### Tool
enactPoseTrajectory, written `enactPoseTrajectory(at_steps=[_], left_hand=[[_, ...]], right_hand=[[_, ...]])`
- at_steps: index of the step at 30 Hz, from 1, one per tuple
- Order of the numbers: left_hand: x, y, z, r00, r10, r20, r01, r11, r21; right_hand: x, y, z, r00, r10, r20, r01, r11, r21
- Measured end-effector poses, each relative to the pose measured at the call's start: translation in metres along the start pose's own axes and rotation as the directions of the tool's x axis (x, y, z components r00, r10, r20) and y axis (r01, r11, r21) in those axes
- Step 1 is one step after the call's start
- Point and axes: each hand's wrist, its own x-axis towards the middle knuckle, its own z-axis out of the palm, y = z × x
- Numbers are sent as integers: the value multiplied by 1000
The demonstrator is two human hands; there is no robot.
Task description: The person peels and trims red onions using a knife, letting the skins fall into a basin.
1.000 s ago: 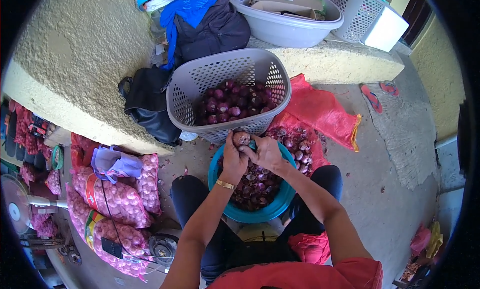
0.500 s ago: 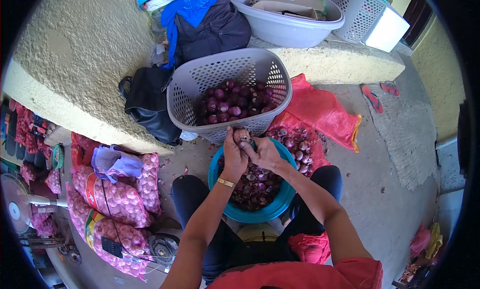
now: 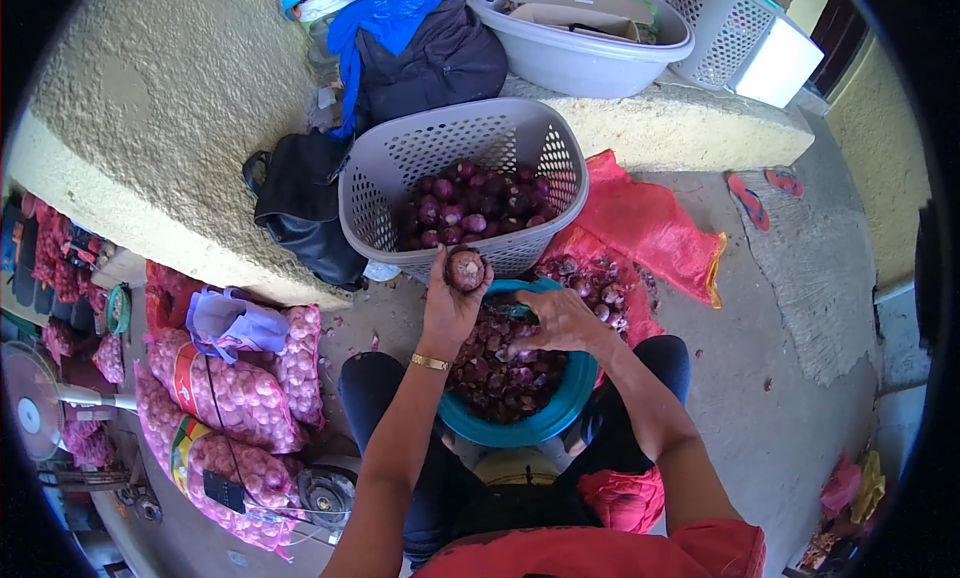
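My left hand [image 3: 452,303] is closed round an onion [image 3: 465,269] with brownish, partly loose skin, just in front of the grey basket's near rim. Over the teal basin [image 3: 462,426] my right hand [image 3: 566,321] is apart from the onion, its thumb and fingers spread. No held thing can be made out in it, though a small dark shape beside its fingertips is unclear. Loose onion skins [image 3: 510,378] lie in the basin between my knees. Beyond it, the grey perforated basket [image 3: 440,128] holds many smooth purple onions [image 3: 470,203].
Right of the basin, unpeeled onions [image 3: 610,296] lie on a red mesh sack [image 3: 650,228]. Pink mesh sacks full of bulbs [image 3: 235,388] stand at left, a purple bag [image 3: 235,323] on top. A black bag [image 3: 300,203] leans against the low wall. Slippers [image 3: 748,202] lie at right.
My right hand has come away from the onion and moved down and right over the basin, its fingers opening. The left hand has shifted slightly left, still gripping the onion.
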Motion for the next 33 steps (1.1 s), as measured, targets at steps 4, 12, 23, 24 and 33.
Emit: enactPoseTrajectory(at_steps=[4, 12, 23, 24, 33], left_hand=[[-3, -1, 1, 1000, -9, 19, 8, 1000, 12], [-6, -17, -6, 992, -70, 107, 63, 996, 61], [-11, -20, 9, 972, -217, 87, 189, 950, 250], [-10, -21, 8, 977, -209, 43, 189, 943, 275], [-7, -20, 1, 968, -244, 54, 222, 937, 270]], right_hand=[[3, 11, 9, 995, -57, -87, 63, 995, 73], [26, 2, 18, 853, 84, -515, -35, 994, 104], [28, 3, 3, 879, 22, -477, -80, 991, -103], [29, 2, 2, 885, 26, -464, -93, 988, -122], [28, -3, 1, 862, 42, -506, -107, 989, -100]])
